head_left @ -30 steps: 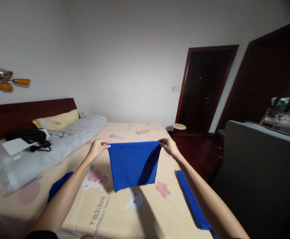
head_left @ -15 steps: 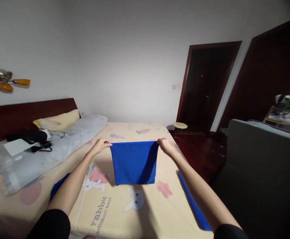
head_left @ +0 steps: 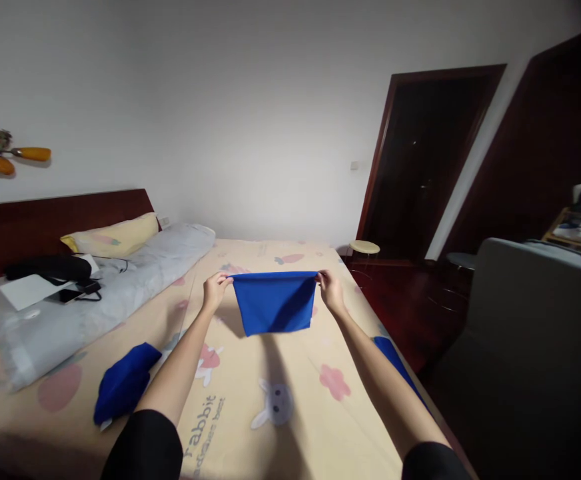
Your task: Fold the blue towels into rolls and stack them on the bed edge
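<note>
A plain blue cloth hangs stretched between my two hands over the bed. My left hand pinches its upper left corner, and my right hand grips the upper right one. The cloth's lower edge hangs free, close to the sheet; whether it touches the sheet I cannot tell. Beside my left forearm lies a crumpled blue cloth with a small white tag. Another blue cloth lies along the bed's right edge, partly hidden behind my right forearm.
The bed has a cream sheet with rabbit and carrot prints. On its left are a grey quilt, a yellow pillow, a black bag and a phone. A stool and a grey panel stand to the right.
Both hands have moved a little away from me with the stretched cloth, and its hanging part looks shorter. More of the crumpled cloth on the left shows; the view has shifted slightly.
</note>
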Action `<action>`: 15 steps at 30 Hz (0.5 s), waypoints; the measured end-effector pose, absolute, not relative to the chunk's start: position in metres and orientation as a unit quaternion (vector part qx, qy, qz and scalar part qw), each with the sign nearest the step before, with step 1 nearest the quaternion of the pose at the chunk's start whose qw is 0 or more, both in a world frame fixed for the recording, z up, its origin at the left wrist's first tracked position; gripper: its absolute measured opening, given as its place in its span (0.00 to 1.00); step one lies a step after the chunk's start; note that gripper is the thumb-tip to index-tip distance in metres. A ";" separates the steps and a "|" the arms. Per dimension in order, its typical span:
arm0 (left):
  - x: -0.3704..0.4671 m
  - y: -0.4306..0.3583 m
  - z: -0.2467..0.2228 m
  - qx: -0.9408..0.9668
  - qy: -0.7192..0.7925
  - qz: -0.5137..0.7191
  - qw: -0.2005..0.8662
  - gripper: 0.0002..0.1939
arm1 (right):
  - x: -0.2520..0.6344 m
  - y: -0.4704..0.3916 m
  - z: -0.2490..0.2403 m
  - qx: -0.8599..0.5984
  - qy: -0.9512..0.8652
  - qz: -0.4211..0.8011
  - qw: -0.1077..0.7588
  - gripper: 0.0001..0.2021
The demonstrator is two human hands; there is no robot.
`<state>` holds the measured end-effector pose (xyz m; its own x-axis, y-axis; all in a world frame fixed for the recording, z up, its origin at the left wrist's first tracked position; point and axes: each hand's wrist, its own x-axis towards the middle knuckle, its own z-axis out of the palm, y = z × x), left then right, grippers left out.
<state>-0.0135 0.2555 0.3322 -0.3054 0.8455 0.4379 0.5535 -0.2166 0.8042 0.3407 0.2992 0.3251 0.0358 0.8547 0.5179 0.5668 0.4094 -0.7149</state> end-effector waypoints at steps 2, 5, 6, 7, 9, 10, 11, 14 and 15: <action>-0.015 0.243 0.320 0.573 0.607 0.540 0.109 0.15 | 0.346 0.284 0.310 -0.507 -0.675 0.136 0.518 0.20; -0.014 0.205 0.278 0.595 0.610 0.516 0.086 0.15 | 0.359 0.241 0.262 -0.495 -0.677 0.137 0.527 0.21; -0.012 0.188 0.258 0.608 0.612 0.499 0.084 0.13 | 0.363 0.223 0.240 -0.496 -0.678 0.142 0.523 0.21; -0.010 0.169 0.235 0.624 0.613 0.477 0.085 0.11 | 0.367 0.204 0.217 -0.499 -0.679 0.149 0.518 0.21; -0.004 0.129 0.188 0.650 0.620 0.430 0.091 0.08 | 0.374 0.163 0.169 -0.509 -0.680 0.165 0.502 0.21; -0.001 0.109 0.165 0.661 0.625 0.405 0.098 0.08 | 0.377 0.144 0.145 -0.512 -0.683 0.175 0.491 0.21; 0.003 0.090 0.143 0.667 0.632 0.381 0.100 0.08 | 0.379 0.125 0.124 -0.515 -0.685 0.185 0.481 0.21; 0.013 0.042 0.091 0.673 0.658 0.325 0.099 0.10 | 0.385 0.081 0.070 -0.523 -0.698 0.187 0.453 0.18; 0.015 0.030 0.079 0.673 0.668 0.304 0.088 0.10 | 0.387 0.071 0.056 -0.528 -0.701 0.176 0.446 0.18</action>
